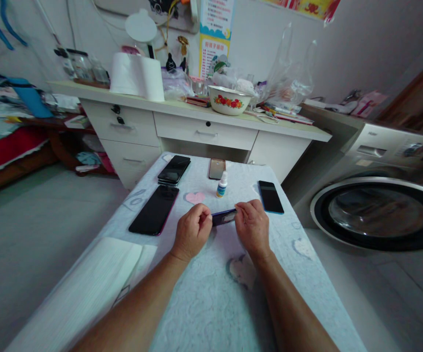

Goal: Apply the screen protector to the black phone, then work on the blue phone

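A dark smartphone with a blue edge (223, 217) is held tilted just above the cloth-covered table, between my two hands. My left hand (193, 230) pinches its left end. At its right end, my right hand (252, 226) has its fingers closed on it. Just beyond the phone stands a small white spray bottle (222, 186) with a blue and yellow label. A black phone with a blue rim (270, 197) lies to the right of my right hand. Left of my left hand lies a large black tablet (155, 210) with a pinkish edge.
Stacked phones (174, 169) lie at the table's far left, and a brownish phone or case (217, 168) at its far edge. Folded white cloth (101, 274) covers the near left. Behind stands a white desk (204, 132) with a flowered bowl (229, 100); a washing machine (376, 146) is at right.
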`<state>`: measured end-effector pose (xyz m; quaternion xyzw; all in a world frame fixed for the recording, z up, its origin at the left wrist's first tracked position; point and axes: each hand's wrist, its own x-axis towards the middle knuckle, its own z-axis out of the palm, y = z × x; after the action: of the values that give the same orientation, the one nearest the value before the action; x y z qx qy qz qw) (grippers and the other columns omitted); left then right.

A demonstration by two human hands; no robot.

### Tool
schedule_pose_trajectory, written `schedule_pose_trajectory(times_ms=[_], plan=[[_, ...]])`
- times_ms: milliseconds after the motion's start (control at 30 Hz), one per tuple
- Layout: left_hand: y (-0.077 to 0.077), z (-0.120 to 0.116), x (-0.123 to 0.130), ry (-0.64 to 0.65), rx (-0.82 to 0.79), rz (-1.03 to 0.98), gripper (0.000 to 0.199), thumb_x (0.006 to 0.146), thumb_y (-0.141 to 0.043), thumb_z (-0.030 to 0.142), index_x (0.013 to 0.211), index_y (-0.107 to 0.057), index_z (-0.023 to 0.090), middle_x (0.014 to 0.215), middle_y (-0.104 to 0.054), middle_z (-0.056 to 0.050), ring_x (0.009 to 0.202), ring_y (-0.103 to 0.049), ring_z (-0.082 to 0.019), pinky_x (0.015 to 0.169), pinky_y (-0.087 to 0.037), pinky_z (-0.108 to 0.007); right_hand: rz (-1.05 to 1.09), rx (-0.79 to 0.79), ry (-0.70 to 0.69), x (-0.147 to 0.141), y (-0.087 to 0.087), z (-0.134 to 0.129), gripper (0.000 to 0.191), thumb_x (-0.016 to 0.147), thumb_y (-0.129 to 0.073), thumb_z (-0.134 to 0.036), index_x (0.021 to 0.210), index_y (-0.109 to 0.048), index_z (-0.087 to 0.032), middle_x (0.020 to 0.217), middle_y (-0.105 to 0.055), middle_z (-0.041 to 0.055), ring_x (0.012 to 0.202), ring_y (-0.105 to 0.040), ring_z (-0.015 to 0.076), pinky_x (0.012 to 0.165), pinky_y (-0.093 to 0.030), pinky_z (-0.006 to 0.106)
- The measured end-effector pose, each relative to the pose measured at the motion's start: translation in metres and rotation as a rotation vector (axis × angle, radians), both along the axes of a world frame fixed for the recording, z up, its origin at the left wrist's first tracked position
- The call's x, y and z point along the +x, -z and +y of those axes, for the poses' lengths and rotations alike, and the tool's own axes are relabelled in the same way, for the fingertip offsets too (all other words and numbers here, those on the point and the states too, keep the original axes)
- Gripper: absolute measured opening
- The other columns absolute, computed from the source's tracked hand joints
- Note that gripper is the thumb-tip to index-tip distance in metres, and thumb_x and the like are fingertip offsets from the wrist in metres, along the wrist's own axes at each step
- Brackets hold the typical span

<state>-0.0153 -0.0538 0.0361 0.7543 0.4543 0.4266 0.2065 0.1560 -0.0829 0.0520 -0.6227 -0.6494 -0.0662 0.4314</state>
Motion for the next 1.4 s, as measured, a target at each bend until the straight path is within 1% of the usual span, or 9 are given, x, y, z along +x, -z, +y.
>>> schedule_pose_trajectory(times_ms=[233, 400, 667, 833, 1067, 1233, 1400], plan=[[-0.001, -0.001, 0.0, -0.004, -0.001, -0.005, 0.009, 0.083, -0.045, 0.023, 0.077, -0.051, 0.02, 0.067, -0.057, 0.001, 0.065, -0.056, -0.014, 0.061, -0.039, -0.024, 0.008, 0.012, 0.053, 0.005, 0.0, 0.002, 0.019, 0.084, -0.048, -0.014, 0.088, -0.067, -0.018, 0.083, -0.056, 0.0047, 0.076, -0.056, 0.0166, 0.074, -0.047, 0.03], [-0.001, -0.001, 0.0, 0.004, -0.003, -0.01, 0.009, 0.084, -0.045, 0.023, 0.078, -0.051, 0.02, 0.068, -0.056, 0.001, 0.066, -0.056, -0.014, 0.063, -0.04, -0.025, 0.014, -0.005, 0.042, 0.0, 0.0, 0.0, 0.02, 0.084, -0.048, -0.013, 0.089, -0.066, -0.017, 0.083, -0.055, 0.0046, 0.076, -0.056, 0.0161, 0.073, -0.047, 0.029], [-0.001, -0.001, 0.0, 0.008, -0.004, -0.001, 0.01, 0.084, -0.045, 0.023, 0.077, -0.051, 0.02, 0.067, -0.056, 0.001, 0.065, -0.055, -0.014, 0.061, -0.039, -0.024, 0.01, -0.022, -0.046, -0.017, 0.001, -0.005, 0.021, 0.084, -0.047, -0.011, 0.093, -0.065, -0.017, 0.084, -0.053, 0.0042, 0.076, -0.055, 0.015, 0.072, -0.047, 0.027], [0.0, -0.001, 0.0, 0.011, -0.012, -0.01, 0.009, 0.084, -0.045, 0.023, 0.078, -0.051, 0.019, 0.067, -0.055, 0.001, 0.064, -0.054, -0.014, 0.06, -0.038, -0.024, 0.0, -0.025, -0.128, -0.027, 0.003, -0.008, 0.021, 0.085, -0.047, -0.011, 0.095, -0.065, -0.017, 0.086, -0.053, 0.0047, 0.076, -0.054, 0.0146, 0.072, -0.048, 0.025], [0.0, -0.001, 0.001, 0.008, -0.017, 0.004, 0.01, 0.085, -0.046, 0.023, 0.077, -0.05, 0.019, 0.067, -0.054, 0.002, 0.063, -0.053, -0.013, 0.06, -0.038, -0.024, -0.025, -0.107, -0.215, -0.041, 0.001, -0.01, 0.02, 0.089, -0.047, -0.014, 0.095, -0.065, -0.018, 0.087, -0.053, 0.0047, 0.077, -0.054, 0.0147, 0.072, -0.047, 0.025], [0.0, 0.0, 0.001, -0.004, -0.012, 0.006, 0.011, 0.084, -0.047, 0.025, 0.076, -0.051, 0.019, 0.066, -0.055, 0.002, 0.062, -0.052, -0.013, 0.059, -0.037, -0.024, -0.024, -0.134, -0.256, -0.044, 0.001, -0.01, 0.02, 0.091, -0.046, -0.015, 0.097, -0.065, -0.019, 0.088, -0.052, 0.0042, 0.077, -0.054, 0.0141, 0.072, -0.047, 0.024], [0.0, 0.0, 0.001, 0.002, -0.012, 0.001, 0.012, 0.085, -0.046, 0.026, 0.076, -0.051, 0.019, 0.066, -0.055, 0.002, 0.062, -0.052, -0.013, 0.058, -0.036, -0.024, -0.022, -0.113, -0.265, -0.042, 0.001, -0.01, 0.021, 0.09, -0.047, -0.014, 0.097, -0.066, -0.019, 0.088, -0.053, 0.0044, 0.077, -0.054, 0.0142, 0.072, -0.047, 0.024]])
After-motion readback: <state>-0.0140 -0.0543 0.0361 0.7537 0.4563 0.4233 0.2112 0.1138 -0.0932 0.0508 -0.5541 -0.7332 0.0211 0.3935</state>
